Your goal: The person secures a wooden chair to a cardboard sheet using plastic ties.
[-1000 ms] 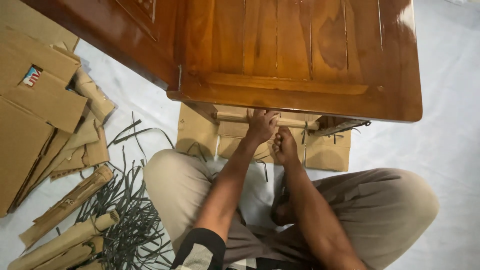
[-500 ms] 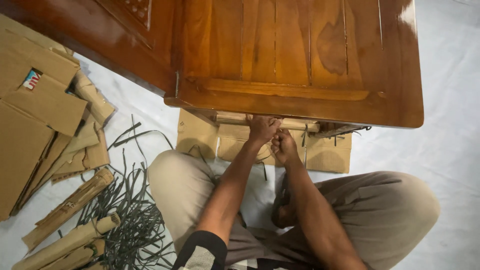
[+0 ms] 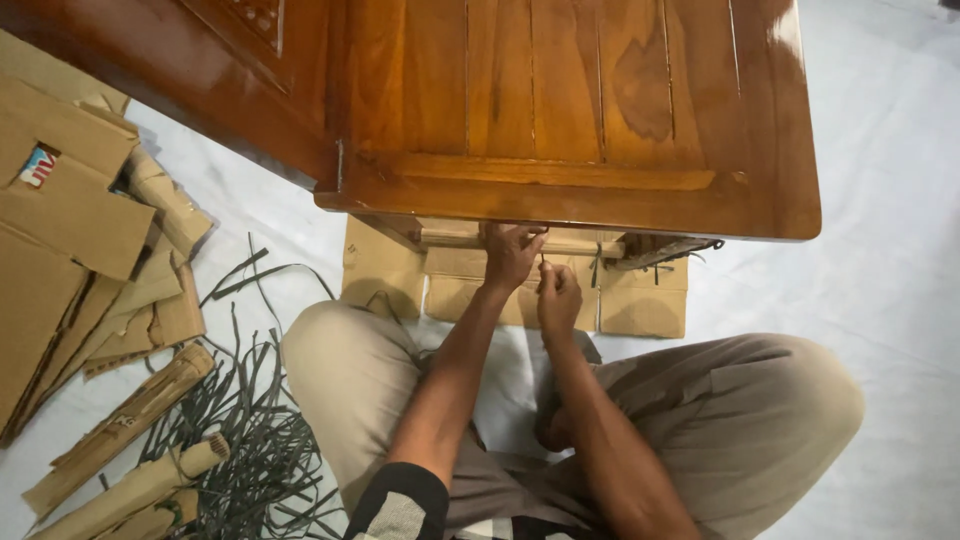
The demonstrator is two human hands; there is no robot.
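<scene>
Cardboard wrapping (image 3: 515, 285), tan and creased, lies in the centre of the frame, tucked under the lower edge of a glossy wooden door panel (image 3: 570, 110) that fills the upper middle. The left hand (image 3: 510, 255) rests on that cardboard right at the panel's edge, fingers curled against it; whether they grip anything there I cannot tell. The right hand (image 3: 558, 293) sits just below and beside it, thumb and forefinger pressed together, pinching something thin (too small to make out) above the cardboard. A dark strap (image 3: 660, 250) shows at the right end of the wrapping, under the panel. Both forearms rise from the bottom of the frame, between the person's folded knees in khaki trousers (image 3: 760, 420). White sheeting (image 3: 880, 200) covers the floor around them. At the lower left lies a tangle of cut black strapping (image 3: 255, 440) among rolled cardboard tubes (image 3: 130, 420), and flattened cardboard boxes (image 3: 60, 230) are stacked along the left edge.
</scene>
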